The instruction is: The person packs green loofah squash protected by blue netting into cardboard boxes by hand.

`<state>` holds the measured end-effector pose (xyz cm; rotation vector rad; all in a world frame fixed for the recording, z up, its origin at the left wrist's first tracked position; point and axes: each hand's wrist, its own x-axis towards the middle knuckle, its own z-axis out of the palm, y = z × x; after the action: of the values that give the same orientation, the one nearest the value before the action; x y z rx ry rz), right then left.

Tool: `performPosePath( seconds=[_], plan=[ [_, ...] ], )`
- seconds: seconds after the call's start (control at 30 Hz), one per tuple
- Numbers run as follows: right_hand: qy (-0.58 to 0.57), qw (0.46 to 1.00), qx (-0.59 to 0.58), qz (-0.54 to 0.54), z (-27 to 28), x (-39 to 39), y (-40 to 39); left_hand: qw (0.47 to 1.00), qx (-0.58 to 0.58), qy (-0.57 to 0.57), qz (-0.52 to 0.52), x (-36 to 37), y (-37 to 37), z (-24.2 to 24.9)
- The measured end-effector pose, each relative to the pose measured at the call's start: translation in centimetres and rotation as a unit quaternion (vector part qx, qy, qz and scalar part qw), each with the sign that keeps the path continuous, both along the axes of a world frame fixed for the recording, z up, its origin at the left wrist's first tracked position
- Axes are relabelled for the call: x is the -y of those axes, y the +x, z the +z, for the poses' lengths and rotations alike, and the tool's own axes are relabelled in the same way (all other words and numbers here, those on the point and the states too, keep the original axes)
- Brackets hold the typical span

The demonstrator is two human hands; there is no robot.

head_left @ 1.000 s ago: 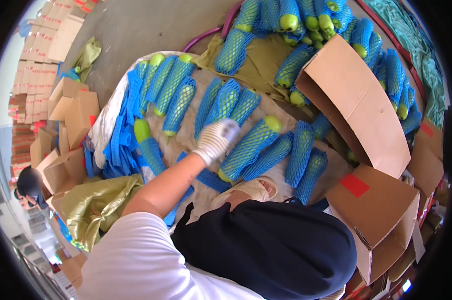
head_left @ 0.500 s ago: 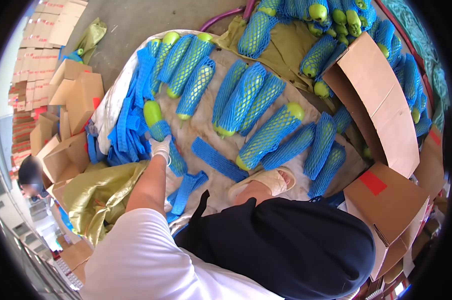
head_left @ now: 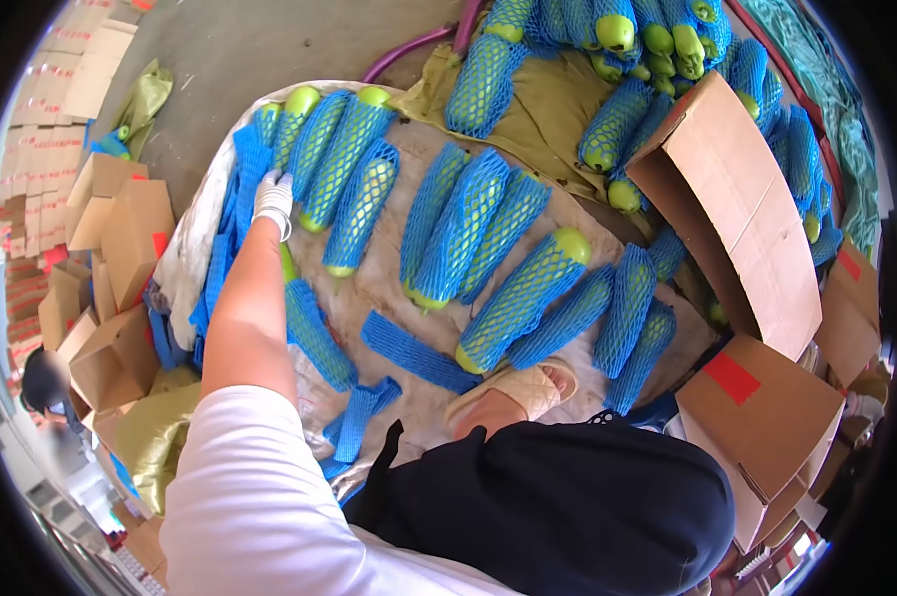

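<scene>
My left hand [head_left: 273, 202], in a white glove, reaches over the edge of a heap of blue foam net sleeves [head_left: 222, 273], close to a long green gourd [head_left: 288, 134] at the upper left. Its fingers look stretched forward, and nothing is plainly held in them. Below the forearm lies another gourd in a blue net sleeve [head_left: 316, 333], partly hidden by my arm. A flat net sleeve [head_left: 419, 352] and a crumpled one [head_left: 361, 417] rest on the pale cloth [head_left: 369, 298]. My right hand is out of view.
Several netted gourds [head_left: 468, 223] lie in a row across the cloth, with more piled [head_left: 615, 32] at the back right. Open cardboard boxes [head_left: 737, 214] stand on the right and others [head_left: 136, 233] on the left. My slippered foot [head_left: 518, 390] is on the cloth.
My left hand has let go of the partly sleeved gourd and moved up and left to the heap of nets. That gourd now lies on the cloth. The view has shifted slightly.
</scene>
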<state>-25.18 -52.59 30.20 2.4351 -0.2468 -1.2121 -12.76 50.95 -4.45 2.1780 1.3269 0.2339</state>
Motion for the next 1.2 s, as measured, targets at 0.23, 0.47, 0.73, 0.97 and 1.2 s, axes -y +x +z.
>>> performPosePath(
  seconds=[0.23, 0.47, 0.73, 0.97, 1.2],
  plan=[
    [0.073, 0.997, -0.007, -0.028, -0.7, 3.1, -0.9, 0.986, 0.064, -0.060, 0.139, 1.5, 0.9, -4.5],
    [0.222, 0.973, 0.024, -0.048, -3.5, 8.2, -3.7, 0.948, 0.220, -0.153, 0.172, 6.8, -4.1, -6.8],
    [0.259, 0.794, 0.300, -0.461, -1.9, -4.1, 0.5, 0.908, 0.227, -0.325, 0.132, 14.8, 0.1, 0.3],
    [0.346, 0.732, 0.364, -0.460, -5.4, 0.5, -1.2, 0.851, 0.210, -0.453, 0.161, 13.4, 1.5, 6.6],
    [0.399, 0.736, 0.522, -0.162, -6.7, 0.1, 1.3, 0.790, 0.371, -0.486, -0.054, 20.5, -2.4, 18.8]
  ],
)
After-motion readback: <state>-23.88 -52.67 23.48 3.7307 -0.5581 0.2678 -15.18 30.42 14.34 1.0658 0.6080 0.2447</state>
